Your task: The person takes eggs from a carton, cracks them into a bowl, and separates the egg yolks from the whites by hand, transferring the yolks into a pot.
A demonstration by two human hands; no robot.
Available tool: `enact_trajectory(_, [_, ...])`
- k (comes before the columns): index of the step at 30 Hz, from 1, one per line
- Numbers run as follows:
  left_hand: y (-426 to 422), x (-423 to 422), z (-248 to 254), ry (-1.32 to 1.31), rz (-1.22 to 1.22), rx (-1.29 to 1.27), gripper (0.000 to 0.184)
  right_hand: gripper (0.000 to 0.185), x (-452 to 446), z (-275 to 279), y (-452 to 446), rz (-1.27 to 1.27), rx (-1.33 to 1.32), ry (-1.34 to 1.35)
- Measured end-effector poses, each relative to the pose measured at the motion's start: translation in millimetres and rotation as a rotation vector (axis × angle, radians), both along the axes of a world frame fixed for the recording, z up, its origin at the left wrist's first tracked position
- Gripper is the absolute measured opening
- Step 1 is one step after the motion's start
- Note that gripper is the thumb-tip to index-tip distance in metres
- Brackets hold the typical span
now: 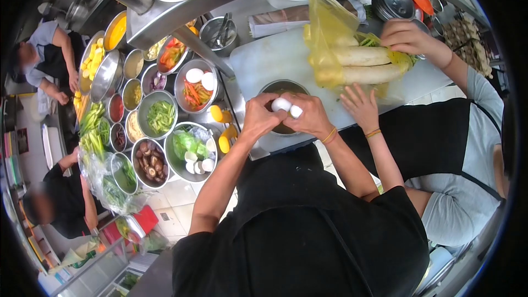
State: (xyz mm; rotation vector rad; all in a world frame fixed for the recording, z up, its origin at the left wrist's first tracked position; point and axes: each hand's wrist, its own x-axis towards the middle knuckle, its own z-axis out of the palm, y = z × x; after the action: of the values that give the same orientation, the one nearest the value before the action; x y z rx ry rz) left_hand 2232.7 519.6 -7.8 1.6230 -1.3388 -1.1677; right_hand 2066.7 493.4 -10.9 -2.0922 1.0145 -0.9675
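Observation:
Both my hands are close together over a metal bowl (286, 86) on the white cutting board (256, 58). My left hand (263, 115) has its fingers wrapped round a white egg (281, 104). My right hand (308, 114) grips another white piece of egg or eggshell (296, 111); which of the two cannot be made out. The bowl's contents are mostly hidden beneath my hands. To the left, a bowl of lettuce (188, 143) also holds empty eggshells (198, 166). Two whole eggs (201, 78) lie in a bowl with cut vegetables (196, 96).
A co-worker's hands (361, 111) touch a yellow bag (330, 27) of white radishes (366, 56) at the right. Bowls of mushrooms (149, 162) and greens (160, 116) crowd the left. A metal post (203, 52) stands between bowls and board. Two people work farther left.

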Motion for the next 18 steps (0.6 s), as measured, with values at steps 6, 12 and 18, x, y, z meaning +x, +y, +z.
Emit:
enact_trajectory(6, [-0.9, -1.7, -0.3, -0.041, -0.008, -0.075, 0.043, 0.044, -0.5, -4.8, 0.1, -0.011, 0.063, 0.054])
enact_trajectory(12, [-0.5, 6.6, 0.1, -0.255, -0.151, -0.254, 0.043, 0.043, -4.9, 0.6, -3.6, -0.04, -0.01, 0.047])
enact_trajectory(18, [20.5, -8.7, 23.2, -0.647, -0.123, -0.337, 0.056, 0.04, -7.8, 12.0, 4.1, -0.275, 0.03, 0.227])
